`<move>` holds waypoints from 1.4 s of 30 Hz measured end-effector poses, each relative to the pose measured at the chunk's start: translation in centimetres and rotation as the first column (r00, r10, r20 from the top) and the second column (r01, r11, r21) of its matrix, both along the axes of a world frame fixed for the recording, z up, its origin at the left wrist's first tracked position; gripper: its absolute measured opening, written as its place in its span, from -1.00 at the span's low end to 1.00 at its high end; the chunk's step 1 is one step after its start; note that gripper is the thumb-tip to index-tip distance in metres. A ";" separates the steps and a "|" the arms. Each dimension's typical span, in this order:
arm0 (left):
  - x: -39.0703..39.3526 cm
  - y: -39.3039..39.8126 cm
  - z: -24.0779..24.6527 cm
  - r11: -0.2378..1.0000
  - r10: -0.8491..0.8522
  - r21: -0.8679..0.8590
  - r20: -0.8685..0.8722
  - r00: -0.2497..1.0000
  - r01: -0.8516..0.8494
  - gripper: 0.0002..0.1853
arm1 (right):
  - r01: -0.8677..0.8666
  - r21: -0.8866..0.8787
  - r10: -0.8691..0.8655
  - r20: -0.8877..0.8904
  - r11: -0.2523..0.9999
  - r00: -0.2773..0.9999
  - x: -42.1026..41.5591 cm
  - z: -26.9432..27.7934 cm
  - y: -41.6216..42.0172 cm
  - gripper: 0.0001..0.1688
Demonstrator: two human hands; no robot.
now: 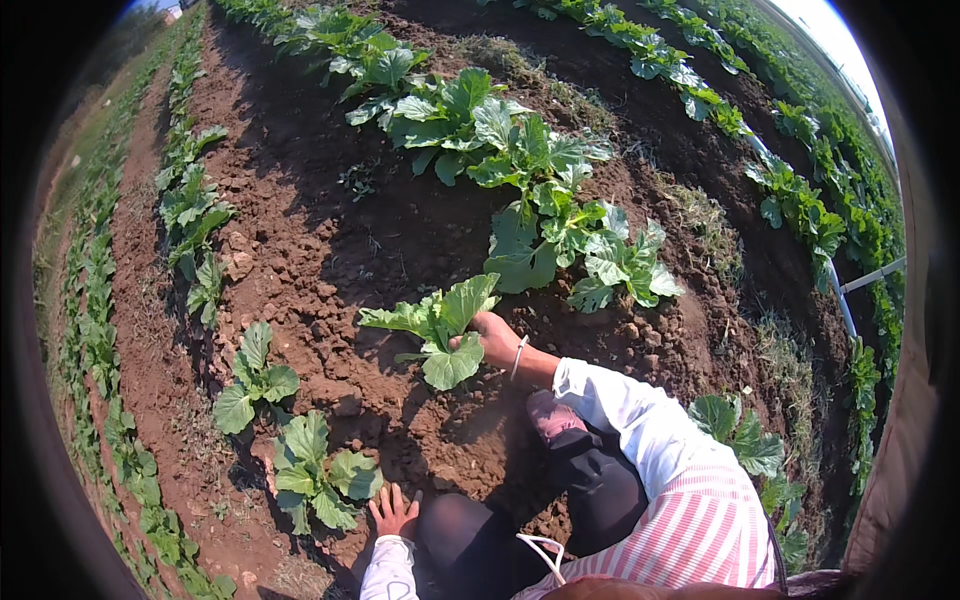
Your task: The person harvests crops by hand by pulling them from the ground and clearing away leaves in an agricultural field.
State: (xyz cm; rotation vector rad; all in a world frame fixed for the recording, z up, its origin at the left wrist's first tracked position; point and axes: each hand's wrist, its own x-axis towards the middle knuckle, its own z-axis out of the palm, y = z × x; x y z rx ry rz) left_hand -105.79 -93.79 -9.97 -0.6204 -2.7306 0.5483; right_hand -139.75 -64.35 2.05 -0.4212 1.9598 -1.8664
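Note:
My right hand (pixel 495 342), with a white bangle at its wrist, is closed on a young leafy green plant (pixel 452 361). Leaves spread out around the fingers and hide part of the grip. Whether the plant's roots are in the soil cannot be seen. My left hand (pixel 394 513) lies with fingers apart on the brown soil, beside my dark-clothed knee. Just left of its fingertips grows another broad-leaved plant (pixel 309 480), and a smaller plant (pixel 256 384) stands beyond that one.
A dense row of leafy plants (pixel 517 146) runs away ahead of me. More rows (pixel 191 199) lie to the left. At the right, a pale pipe (pixel 841 300) with a side branch runs along another row. Dry weeds (pixel 701 217) and clods (pixel 322 300) cover the ground between.

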 end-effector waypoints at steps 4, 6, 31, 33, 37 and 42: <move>-6.1 3.6 8.9 0.793 0.165 0.157 0.875 0.454 -0.589 -0.32 | -0.029 0.070 0.036 -0.110 0.997 0.993 0.9 0.6 -1.4 -0.68; -10.6 4.9 10.4 -0.167 -0.205 0.440 0.860 0.468 -0.882 0.06 | -0.114 0.187 0.152 -0.204 0.976 0.967 0.8 -1.0 -3.2 -0.68; -22.0 2.9 14.7 -0.253 0.644 0.407 0.748 0.161 -0.878 -0.40 | -0.031 0.986 0.806 -0.118 0.166 0.580 -21.9 -0.5 2.6 0.13; -26.1 1.9 17.0 -0.227 0.568 0.308 0.812 0.131 -0.924 -0.23 | -0.057 0.976 0.798 -0.137 0.210 0.587 -22.3 -1.4 2.9 0.12; -31.6 1.7 21.7 0.030 0.566 0.274 0.788 0.242 -0.961 0.12 | -0.088 0.953 0.805 -0.194 0.291 0.561 -22.7 -1.9 2.9 0.13; -32.9 -2.1 27.6 0.261 0.759 0.107 0.591 0.273 -0.959 -0.29 | -0.045 0.952 0.796 -0.228 0.304 0.561 -23.1 -3.5 3.5 0.13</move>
